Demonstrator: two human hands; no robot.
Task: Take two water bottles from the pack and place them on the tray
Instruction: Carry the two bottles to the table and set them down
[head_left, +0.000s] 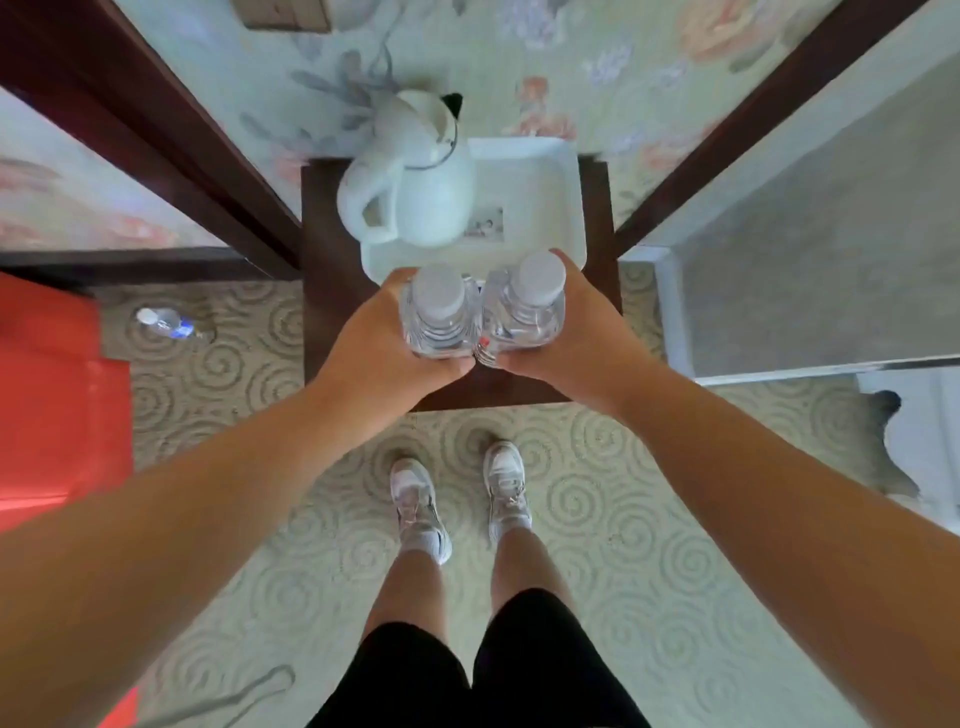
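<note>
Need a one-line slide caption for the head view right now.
Left hand and right hand each hold an upright water bottle, side by side, at the near edge of the white tray beside the kettle.

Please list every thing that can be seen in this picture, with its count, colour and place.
water bottles: 2, clear with white caps, upright, side by side, one in each hand, at the tray's near edge
tray: 1, white, on the table
kettle: 1, white, on the tray's left part
table: 1, dark brown, against the wall
bottle on floor: 1, clear, left on carpet
shoes: 2, white, on carpet
left hand: holds left bottle
right hand: holds right bottle
</note>
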